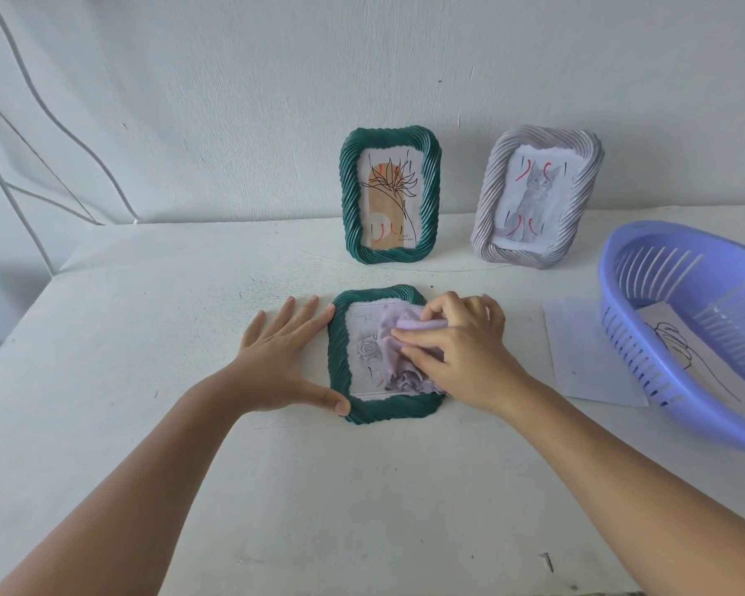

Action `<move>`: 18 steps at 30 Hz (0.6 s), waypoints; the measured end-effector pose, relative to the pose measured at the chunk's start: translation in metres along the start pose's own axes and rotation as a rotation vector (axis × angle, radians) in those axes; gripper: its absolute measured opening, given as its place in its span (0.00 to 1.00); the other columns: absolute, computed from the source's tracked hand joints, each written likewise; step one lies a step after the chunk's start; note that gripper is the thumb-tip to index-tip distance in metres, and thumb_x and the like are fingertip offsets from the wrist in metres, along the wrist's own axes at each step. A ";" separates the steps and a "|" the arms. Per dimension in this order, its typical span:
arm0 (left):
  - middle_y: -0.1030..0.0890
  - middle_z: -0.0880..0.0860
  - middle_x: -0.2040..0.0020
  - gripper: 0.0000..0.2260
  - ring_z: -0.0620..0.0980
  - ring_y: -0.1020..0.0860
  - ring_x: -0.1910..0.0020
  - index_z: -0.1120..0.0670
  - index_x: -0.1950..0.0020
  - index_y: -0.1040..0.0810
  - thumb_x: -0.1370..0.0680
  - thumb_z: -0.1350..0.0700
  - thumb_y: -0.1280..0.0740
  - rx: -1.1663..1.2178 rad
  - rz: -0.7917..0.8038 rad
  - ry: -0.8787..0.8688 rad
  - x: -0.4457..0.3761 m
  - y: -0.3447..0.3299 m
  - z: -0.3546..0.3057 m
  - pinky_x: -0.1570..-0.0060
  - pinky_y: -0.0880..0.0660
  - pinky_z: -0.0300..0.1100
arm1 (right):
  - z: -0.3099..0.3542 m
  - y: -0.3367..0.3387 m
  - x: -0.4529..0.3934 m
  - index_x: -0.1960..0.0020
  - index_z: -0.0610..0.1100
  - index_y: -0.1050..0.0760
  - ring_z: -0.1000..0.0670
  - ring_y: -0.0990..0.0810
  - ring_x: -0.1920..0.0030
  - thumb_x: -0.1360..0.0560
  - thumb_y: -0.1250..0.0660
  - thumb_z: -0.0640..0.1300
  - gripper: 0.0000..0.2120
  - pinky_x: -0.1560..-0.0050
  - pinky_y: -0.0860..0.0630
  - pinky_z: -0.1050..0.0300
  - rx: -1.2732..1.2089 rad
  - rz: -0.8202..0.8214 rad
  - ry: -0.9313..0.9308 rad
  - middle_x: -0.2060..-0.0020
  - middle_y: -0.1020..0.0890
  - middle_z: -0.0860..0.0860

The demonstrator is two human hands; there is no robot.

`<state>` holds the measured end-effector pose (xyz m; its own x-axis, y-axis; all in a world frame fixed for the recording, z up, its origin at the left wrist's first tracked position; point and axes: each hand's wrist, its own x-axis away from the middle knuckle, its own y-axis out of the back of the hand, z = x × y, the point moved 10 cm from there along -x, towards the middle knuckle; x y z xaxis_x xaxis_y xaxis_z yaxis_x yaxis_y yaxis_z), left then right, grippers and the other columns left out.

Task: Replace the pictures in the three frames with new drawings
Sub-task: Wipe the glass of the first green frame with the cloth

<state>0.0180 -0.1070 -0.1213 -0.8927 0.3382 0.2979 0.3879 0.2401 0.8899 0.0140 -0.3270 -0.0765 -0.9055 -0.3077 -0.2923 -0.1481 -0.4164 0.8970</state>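
A dark green twisted-rim frame [340,372] lies flat on the white table, face up, showing a grey rose picture. My left hand [282,359] lies flat beside it, fingers straight, thumb against the frame's lower left corner. My right hand [456,350] holds a pale lilac cloth [405,342] bunched over the frame's glass. Behind, a second green frame [349,200] with a flower drawing and a grey-white frame [487,208] with a cat picture stand upright against the wall.
A lilac plastic basket [646,337] sits at the right, holding a sheet with a line drawing [680,350]. A blank paper sheet [586,359] lies between basket and flat frame. White cables hang on the wall at left. The table's left edge [14,337] drops away.
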 end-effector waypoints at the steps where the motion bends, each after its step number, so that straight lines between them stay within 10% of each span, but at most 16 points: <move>1: 0.64 0.38 0.19 0.63 0.41 0.72 0.23 0.34 0.20 0.63 0.46 0.15 0.37 0.000 0.001 0.001 0.000 0.000 0.000 0.22 0.69 0.55 | -0.005 0.004 -0.003 0.43 0.64 0.17 0.46 0.30 0.45 0.23 0.36 0.63 0.13 0.31 0.42 0.32 0.031 -0.031 -0.021 0.48 0.28 0.56; 7: 0.65 0.38 0.19 0.63 0.40 0.72 0.23 0.35 0.20 0.63 0.46 0.15 0.36 0.005 0.002 0.001 0.000 0.000 0.000 0.22 0.69 0.55 | -0.003 -0.006 -0.028 0.47 0.61 0.16 0.42 0.27 0.50 0.24 0.30 0.58 0.08 0.34 0.38 0.36 0.108 -0.087 -0.187 0.52 0.27 0.52; 18: 0.65 0.38 0.19 0.63 0.40 0.72 0.23 0.35 0.20 0.63 0.46 0.15 0.36 0.004 0.004 0.002 0.001 0.000 0.000 0.22 0.69 0.54 | 0.007 0.005 -0.009 0.43 0.67 0.18 0.49 0.30 0.47 0.22 0.38 0.66 0.14 0.31 0.42 0.39 0.028 0.028 0.049 0.50 0.29 0.57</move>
<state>0.0177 -0.1064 -0.1208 -0.8915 0.3373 0.3024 0.3927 0.2424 0.8871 0.0189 -0.3203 -0.0671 -0.8890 -0.3603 -0.2825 -0.1351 -0.3831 0.9138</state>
